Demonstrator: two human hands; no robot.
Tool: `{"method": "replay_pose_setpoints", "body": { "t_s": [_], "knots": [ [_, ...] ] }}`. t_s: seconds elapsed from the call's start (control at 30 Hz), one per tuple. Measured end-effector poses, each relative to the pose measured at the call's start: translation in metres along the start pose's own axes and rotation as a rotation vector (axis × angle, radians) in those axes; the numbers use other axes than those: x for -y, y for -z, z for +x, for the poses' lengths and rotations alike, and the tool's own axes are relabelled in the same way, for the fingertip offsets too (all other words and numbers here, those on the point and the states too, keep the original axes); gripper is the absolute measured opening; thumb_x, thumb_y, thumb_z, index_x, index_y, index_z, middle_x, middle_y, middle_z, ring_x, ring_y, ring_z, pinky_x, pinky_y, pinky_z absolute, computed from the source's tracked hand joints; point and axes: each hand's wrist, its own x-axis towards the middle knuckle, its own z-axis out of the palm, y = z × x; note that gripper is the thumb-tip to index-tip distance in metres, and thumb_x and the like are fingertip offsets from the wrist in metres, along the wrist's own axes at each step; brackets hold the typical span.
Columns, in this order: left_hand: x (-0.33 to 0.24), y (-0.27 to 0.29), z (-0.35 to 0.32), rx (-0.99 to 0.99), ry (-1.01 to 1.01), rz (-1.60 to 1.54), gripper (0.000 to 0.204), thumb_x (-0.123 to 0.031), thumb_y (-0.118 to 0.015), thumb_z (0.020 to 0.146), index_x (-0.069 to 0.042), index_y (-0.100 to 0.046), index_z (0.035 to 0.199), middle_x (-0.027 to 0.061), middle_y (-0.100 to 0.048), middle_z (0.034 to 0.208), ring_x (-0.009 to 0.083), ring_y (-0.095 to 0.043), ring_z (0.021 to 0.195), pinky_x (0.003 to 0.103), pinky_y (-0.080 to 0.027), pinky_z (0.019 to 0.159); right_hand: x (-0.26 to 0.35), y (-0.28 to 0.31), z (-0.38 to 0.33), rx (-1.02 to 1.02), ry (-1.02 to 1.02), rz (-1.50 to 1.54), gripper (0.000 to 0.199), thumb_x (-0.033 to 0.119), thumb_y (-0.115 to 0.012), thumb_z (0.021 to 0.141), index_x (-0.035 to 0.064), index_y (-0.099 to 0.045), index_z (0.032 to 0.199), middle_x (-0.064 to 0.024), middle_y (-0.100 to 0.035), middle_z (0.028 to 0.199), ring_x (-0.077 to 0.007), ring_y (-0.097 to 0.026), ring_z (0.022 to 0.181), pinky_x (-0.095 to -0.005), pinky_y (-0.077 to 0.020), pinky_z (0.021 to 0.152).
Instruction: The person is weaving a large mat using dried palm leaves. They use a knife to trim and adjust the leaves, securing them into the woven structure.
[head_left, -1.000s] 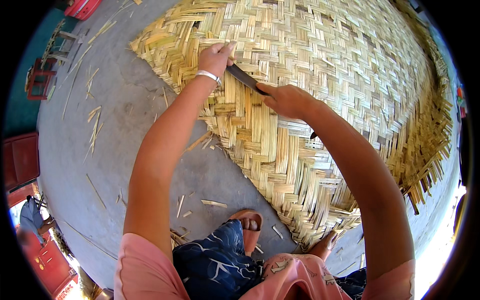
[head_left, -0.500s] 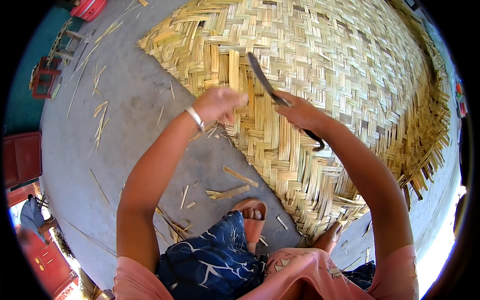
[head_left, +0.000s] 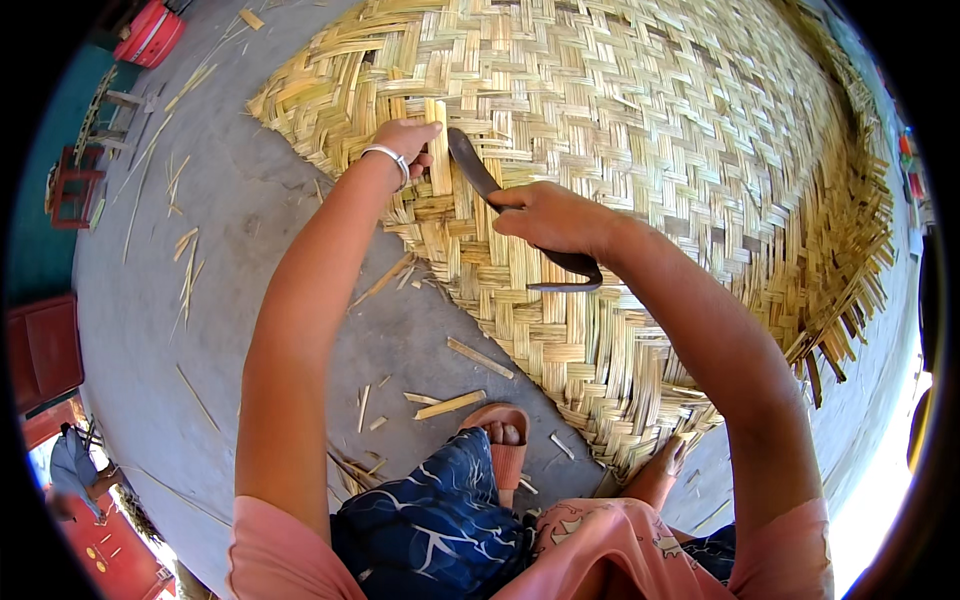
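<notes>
We see the big woven mat (head_left: 650,130) spread on the grey floor (head_left: 220,330), with its near corner by our right foot (head_left: 657,480). By the mat's left edge, our left hand (head_left: 408,145) looks pinched on a pale flat strip (head_left: 440,165). Our right hand (head_left: 555,218) is clamped around the middle of a dark curved knife (head_left: 473,163), which has a hook at its near end. The far end is close to the strip (we can't tell if they touch). We think the strip is light and a bit stiff, and may split if bent hard, so we'd pinch it low, near the weave. The mat looks bendy and rough, not slippery. The knife seems hard and heavier, best held around its middle.
</notes>
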Motion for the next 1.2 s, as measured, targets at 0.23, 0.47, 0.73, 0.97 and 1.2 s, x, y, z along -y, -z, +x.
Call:
{"method": "replay_pose_setpoints", "body": {
  "t_s": [0.23, 0.47, 0.73, 0.97, 1.2],
  "knots": [
    [0.001, -0.009, -0.018, -0.133, 0.043, -0.085, 0.041, -0.038, -0.072, 0.084, -0.001, -0.061, 0.099, 0.0013, -0.053, 0.07, 0.0094, -0.048, 0.048, 0.022, -0.036, 0.035, 0.021, 0.031, 0.01, 0.179, -0.052, 0.033, 0.045, 0.033, -0.057, 0.084, 0.0033, -0.063, 0.118, -0.0016, -0.054, 0.069, -0.0095, -0.049, 0.062, -0.0271, -0.0411, 0.057],
    [0.013, -0.014, 0.001, -0.189, 0.034, -0.193, 0.03, -0.035, -0.074, 0.081, -0.009, -0.06, 0.079, -0.0021, -0.047, 0.059, 0.0086, -0.036, 0.041, 0.024, -0.024, 0.035, 0.003, -0.016, 0.055, -0.107, 0.092, -0.409, 0.04, 0.029, -0.053, 0.085, 0.0018, -0.06, 0.113, -0.0202, -0.065, 0.091, -0.0326, -0.063, 0.087, -0.043, -0.0486, 0.079],
    [0.007, -0.013, -0.005, -0.075, 0.163, -0.285, 0.024, -0.026, -0.071, 0.082, -0.013, -0.053, 0.073, -0.0049, -0.033, 0.055, 0.0089, -0.027, 0.04, 0.025, -0.025, 0.036, 0.004, -0.04, 0.04, -0.199, -0.023, -0.488, 0.047, 0.029, -0.053, 0.086, 0.0075, -0.05, 0.128, -0.0206, -0.067, 0.097, -0.0373, -0.064, 0.094, -0.0481, -0.0494, 0.084],
    [-0.002, -0.027, 0.005, -0.28, 0.191, -0.031, 0.024, -0.022, -0.071, 0.083, -0.003, -0.06, 0.094, 0.0049, -0.055, 0.069, 0.0146, -0.052, 0.05, 0.031, -0.046, 0.044, 0.018, -0.033, 0.036, -0.123, -0.082, -0.598, 0.035, 0.025, -0.051, 0.089, 0.0049, -0.056, 0.116, -0.0154, -0.067, 0.105, -0.032, -0.065, 0.101, -0.0442, -0.0526, 0.084],
    [-0.038, -0.017, -0.022, -0.18, -0.219, 1.242, 0.051, -0.053, -0.06, 0.085, -0.005, -0.072, 0.096, 0.016, -0.069, 0.1, 0.032, -0.066, 0.093, 0.043, -0.053, 0.079, 0.014, -0.028, 0.035, -0.131, -0.11, -0.672, 0.031, 0.02, -0.047, 0.091, 0.0041, -0.056, 0.116, -0.0147, -0.068, 0.105, -0.0318, -0.066, 0.1, -0.0441, -0.0543, 0.079]
  ]
}}
